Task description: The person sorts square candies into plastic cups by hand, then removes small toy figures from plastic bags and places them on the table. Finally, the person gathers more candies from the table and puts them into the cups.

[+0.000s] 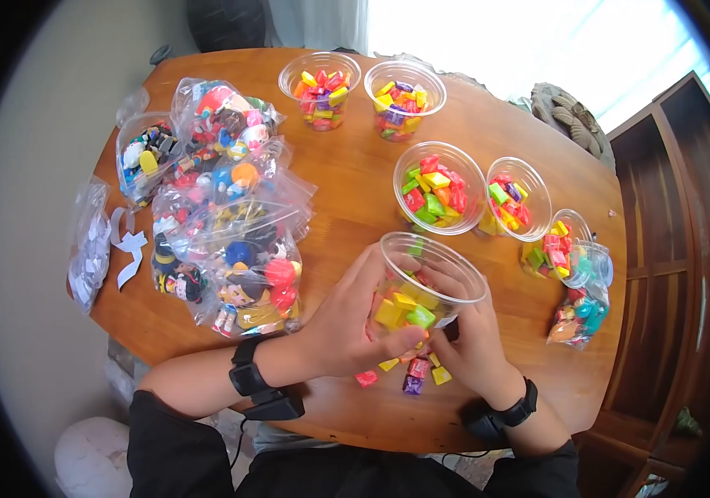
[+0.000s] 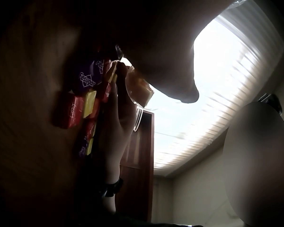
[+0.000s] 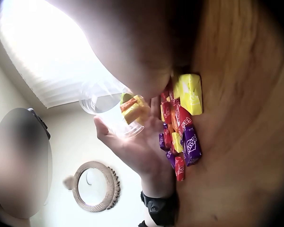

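Hands [image 1: 344, 318] [image 1: 478, 344] around a clear cup [image 1: 448, 296]; purple candy [image 3: 191, 152] nearby, its white lettering [image 3: 193, 143] unclear.

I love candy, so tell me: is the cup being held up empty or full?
Partly full: yellow and green candies show inside the held cup, sitting below its clear rim.

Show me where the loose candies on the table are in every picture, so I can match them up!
Head view: loose candies lie low in the middle, beside the right hand.
Left wrist view: the loose candies are left of the middle, in dim light.
Right wrist view: the loose candies are just right of the middle.
Shared landmark: the wooden table under them.
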Motion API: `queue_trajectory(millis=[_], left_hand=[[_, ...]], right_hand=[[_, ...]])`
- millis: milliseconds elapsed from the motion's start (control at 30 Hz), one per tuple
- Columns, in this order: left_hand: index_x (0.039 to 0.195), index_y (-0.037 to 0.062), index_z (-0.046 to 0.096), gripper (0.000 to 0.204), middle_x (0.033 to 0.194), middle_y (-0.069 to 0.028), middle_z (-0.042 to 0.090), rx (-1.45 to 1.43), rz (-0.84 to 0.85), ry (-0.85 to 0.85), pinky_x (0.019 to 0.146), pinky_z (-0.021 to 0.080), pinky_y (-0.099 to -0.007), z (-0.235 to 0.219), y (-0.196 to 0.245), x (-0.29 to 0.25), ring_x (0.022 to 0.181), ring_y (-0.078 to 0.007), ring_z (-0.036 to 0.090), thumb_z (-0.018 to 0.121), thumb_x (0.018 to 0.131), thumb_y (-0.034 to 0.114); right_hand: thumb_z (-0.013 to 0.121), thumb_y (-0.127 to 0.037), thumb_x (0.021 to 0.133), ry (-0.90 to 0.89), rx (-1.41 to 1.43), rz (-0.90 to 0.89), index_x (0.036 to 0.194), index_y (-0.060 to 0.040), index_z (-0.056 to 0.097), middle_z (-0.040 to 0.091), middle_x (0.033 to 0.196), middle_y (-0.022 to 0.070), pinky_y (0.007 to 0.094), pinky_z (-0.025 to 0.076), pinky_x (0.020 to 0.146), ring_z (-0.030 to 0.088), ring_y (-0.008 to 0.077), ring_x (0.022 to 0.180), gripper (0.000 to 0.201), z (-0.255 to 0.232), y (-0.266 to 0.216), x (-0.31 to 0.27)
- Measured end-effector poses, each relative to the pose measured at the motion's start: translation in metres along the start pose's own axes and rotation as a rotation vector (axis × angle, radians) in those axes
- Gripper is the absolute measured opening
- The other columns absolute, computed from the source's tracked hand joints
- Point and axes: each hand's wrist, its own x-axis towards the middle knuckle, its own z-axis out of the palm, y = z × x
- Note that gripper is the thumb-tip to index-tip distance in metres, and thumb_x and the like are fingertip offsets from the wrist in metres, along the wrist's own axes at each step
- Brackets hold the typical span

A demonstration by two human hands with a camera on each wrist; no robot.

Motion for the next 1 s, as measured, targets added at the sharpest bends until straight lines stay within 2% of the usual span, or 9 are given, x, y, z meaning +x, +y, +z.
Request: queue_trajectory(millis=[100,167,367,533,767,1000], left_hand=[[0.154,-0.0039,0.045,0.086,0.148,-0.023,0.051,0.043,0.042,-0.007,0.119,0.044,-0.0435,0.001,-0.0037,-0.0009,0.14,-0.0341,0.054,0.08,0.098,0.052],[0.153,-0.0034,0.046,0.084,0.147,-0.0226,0.052,-0.012,-0.024,-0.013,0.118,0.045,-0.0433,0.0017,-0.0038,-0.0029,0.139,-0.0338,0.055,0.08,0.098,0.05],[0.153,-0.0029,0.046,0.08,0.145,-0.0213,0.053,0.019,-0.024,-0.019,0.116,0.045,-0.0435,0.0023,-0.005,-0.0032,0.137,-0.0324,0.055,0.079,0.099,0.047],[0.154,-0.0031,0.044,0.083,0.144,-0.0218,0.055,0.011,0.011,-0.006,0.116,0.045,-0.0437,0.0047,-0.007,-0.0007,0.137,-0.0334,0.055,0.078,0.099,0.05],[0.153,-0.0042,0.043,0.081,0.143,-0.0213,0.056,0.023,-0.016,-0.025,0.115,0.046,-0.0434,0.0015,0.0002,0.0004,0.135,-0.0315,0.057,0.078,0.1,0.046],[0.152,-0.0045,0.043,0.077,0.144,-0.0197,0.057,-0.097,-0.087,-0.014,0.113,0.049,-0.0394,0.008,-0.0018,-0.0034,0.136,-0.0256,0.058,0.077,0.102,0.043]], right_hand=[[0.082,0.004,0.079,0.027,0.025,0.008,0.145,-0.0051,0.063,0.065,0.142,0.019,0.0507,0.049,0.11,0.059,0.0427,0.131,0.069,0.0017,0.0063,-0.0033],[0.084,0.004,0.079,0.049,0.037,0.035,0.143,-0.0051,0.064,0.065,0.139,0.0188,0.0498,0.05,0.109,0.06,0.0417,0.129,0.068,0.001,0.0062,-0.0053],[0.085,0.002,0.082,0.034,0.038,0.053,0.139,-0.0041,0.067,0.064,0.133,0.0182,0.0471,0.052,0.106,0.06,0.0394,0.125,0.061,-0.0035,0.0033,-0.0049],[0.083,0.001,0.085,0.039,0.031,0.067,0.131,-0.0024,0.069,0.063,0.123,0.0169,0.0463,0.053,0.099,0.061,0.0378,0.115,0.047,-0.0022,0.0077,-0.0077],[0.083,0.0,0.086,0.078,-0.001,0.004,0.126,-0.0015,0.068,0.063,0.122,0.0171,0.0456,0.054,0.097,0.061,0.0375,0.113,0.043,-0.0013,0.0073,-0.007],[0.084,-0.001,0.089,0.159,0.171,0.094,0.122,0.0002,0.067,0.063,0.122,0.0186,0.0447,0.055,0.096,0.064,0.0381,0.114,0.037,-0.0023,0.0046,-0.0089]])
